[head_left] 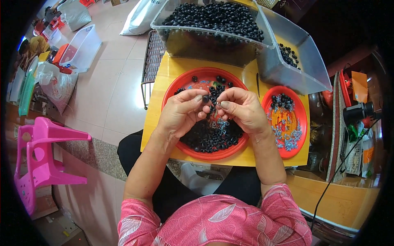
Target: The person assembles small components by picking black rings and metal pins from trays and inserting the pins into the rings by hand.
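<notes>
In the head view, the person's left hand (182, 110) and right hand (242, 108) meet at the centre of the frame above a large red plate (172, 92). The left hand's fingertips are pinched closed on a small black ring (205, 99), while the right hand's thumb and forefinger are closed together just beside it on something too small to make out. Below the hands, the plate holds a heap of black rings (211, 137) mixed with a few small silvery pieces, and scattered rings lie toward its upper rim. The plate rests on a yellow board (158, 119) across the person's lap. To the right of centre, a smaller red plate (301, 108) carries a spread of silvery metal bits (287, 137) and a few black rings. At the upper centre, a clear plastic tub (213, 45) is filled with black rings, and a second clear tub (301, 67) leans beside it at the upper right with only a few rings in it. A white plastic sack (139, 18) lies on the tiled floor at the top, left of the tubs. In the upper left stand an empty clear bin (84, 47) with a small label at its lower corner and a knotted clear bag (57, 84). A pink plastic stool (41, 160) stands at the lower left. The person wears a pink leaf-patterned top (213, 223).
</notes>
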A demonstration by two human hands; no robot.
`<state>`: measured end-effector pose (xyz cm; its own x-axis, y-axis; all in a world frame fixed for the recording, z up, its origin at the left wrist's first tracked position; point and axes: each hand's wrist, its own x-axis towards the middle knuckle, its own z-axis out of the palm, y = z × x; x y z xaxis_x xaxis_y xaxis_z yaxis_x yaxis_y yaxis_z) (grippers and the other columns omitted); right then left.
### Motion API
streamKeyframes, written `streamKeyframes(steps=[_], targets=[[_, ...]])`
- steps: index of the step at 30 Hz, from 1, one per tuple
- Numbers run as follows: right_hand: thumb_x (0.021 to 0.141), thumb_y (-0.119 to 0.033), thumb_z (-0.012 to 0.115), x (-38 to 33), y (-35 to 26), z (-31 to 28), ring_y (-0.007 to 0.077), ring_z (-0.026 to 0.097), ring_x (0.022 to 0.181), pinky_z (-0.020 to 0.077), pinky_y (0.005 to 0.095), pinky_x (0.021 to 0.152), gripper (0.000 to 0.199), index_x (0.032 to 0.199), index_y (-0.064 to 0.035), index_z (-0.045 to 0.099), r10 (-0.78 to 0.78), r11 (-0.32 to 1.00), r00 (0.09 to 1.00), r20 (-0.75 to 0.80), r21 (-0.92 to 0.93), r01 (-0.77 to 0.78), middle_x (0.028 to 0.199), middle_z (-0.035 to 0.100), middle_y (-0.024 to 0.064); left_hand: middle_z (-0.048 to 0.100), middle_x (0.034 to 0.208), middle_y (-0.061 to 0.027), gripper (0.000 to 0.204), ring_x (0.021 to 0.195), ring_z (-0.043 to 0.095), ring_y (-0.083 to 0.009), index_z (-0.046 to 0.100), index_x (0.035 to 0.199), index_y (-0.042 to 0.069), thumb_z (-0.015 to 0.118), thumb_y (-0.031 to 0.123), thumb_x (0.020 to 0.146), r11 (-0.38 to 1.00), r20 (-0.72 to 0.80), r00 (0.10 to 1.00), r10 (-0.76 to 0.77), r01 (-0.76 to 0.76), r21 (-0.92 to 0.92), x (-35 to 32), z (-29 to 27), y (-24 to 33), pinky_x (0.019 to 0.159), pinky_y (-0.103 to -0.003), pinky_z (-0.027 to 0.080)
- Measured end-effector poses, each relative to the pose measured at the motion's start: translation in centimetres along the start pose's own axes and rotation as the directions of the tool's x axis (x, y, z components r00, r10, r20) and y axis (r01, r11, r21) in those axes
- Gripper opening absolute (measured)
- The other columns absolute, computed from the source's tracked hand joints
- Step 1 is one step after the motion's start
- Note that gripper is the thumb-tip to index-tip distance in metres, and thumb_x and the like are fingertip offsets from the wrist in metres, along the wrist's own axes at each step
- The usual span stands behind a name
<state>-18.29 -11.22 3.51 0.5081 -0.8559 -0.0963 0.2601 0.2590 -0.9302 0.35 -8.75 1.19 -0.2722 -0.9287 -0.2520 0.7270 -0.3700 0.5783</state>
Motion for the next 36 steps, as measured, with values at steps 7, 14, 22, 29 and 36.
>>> streamKeyframes(steps=[7,14,22,29,36], targets=[[0.08,-0.002,0.059,-0.4,-0.1,1.3,0.007,0.056,0.065,0.0456,0.0194,0.059,0.009,0.088,0.0002,0.059,-0.082,0.978,0.996,-0.021,-0.194,0.076,0.075,0.059,0.0023,0.059,0.082,-0.0084,0.019,0.07,0.059,-0.0159,0.057,0.099,0.0,0.056,0.001,0.081,0.999,0.084,0.996,-0.005,0.009,-0.049,-0.1,-0.4,-0.7,0.06,-0.026,0.047],[0.079,0.001,0.059,-0.4,0.3,1.9,0.0064,0.055,0.066,0.0451,0.0199,0.059,0.006,0.085,0.0008,0.057,-0.118,0.956,0.988,-0.096,-0.281,0.087,0.074,0.058,0.0018,0.061,0.081,-0.0096,0.016,0.068,0.06,-0.0157,0.058,0.095,-0.001,0.058,0.0,0.079,1.0,0.08,0.997,0.009,-0.008,-0.015,-0.3,0.4,-1.2,0.059,-0.024,0.048],[0.078,-0.007,0.064,0.2,0.6,1.2,0.0061,0.054,0.068,0.0447,0.0215,0.059,0.012,0.084,0.0003,0.056,-0.175,0.892,0.98,-0.093,-0.436,0.118,0.073,0.057,0.0009,0.061,0.078,-0.0099,0.013,0.066,0.06,-0.0162,0.058,0.092,-0.002,0.058,0.0,0.079,0.996,0.117,0.991,0.059,-0.066,0.062,-0.6,0.0,-0.6,0.054,-0.024,0.048],[0.071,0.001,0.059,1.2,1.9,0.6,0.0299,0.056,0.071,0.0456,0.0324,0.063,0.014,0.085,-0.0024,0.06,-0.537,0.31,0.832,0.14,-0.884,0.349,0.077,0.057,0.0138,0.053,0.083,-0.0077,0.024,0.071,0.053,-0.0155,0.049,0.106,0.002,0.052,0.004,0.082,0.987,-0.032,0.989,0.144,-0.146,-0.073,0.0,-2.0,2.0,0.058,-0.023,0.045],[0.068,0.004,0.057,1.6,2.8,2.2,0.0266,0.051,0.08,0.0426,0.0347,0.072,0.021,0.088,-0.0036,0.062,-0.423,-0.018,0.832,0.36,-0.921,0.39,0.082,0.054,0.0093,0.055,0.08,-0.0091,0.019,0.069,0.054,-0.0159,0.053,0.1,0.001,0.052,0.002,0.082,0.975,-0.055,0.98,0.19,-0.195,-0.104,-0.2,-2.5,2.8,0.06,-0.025,0.044]])
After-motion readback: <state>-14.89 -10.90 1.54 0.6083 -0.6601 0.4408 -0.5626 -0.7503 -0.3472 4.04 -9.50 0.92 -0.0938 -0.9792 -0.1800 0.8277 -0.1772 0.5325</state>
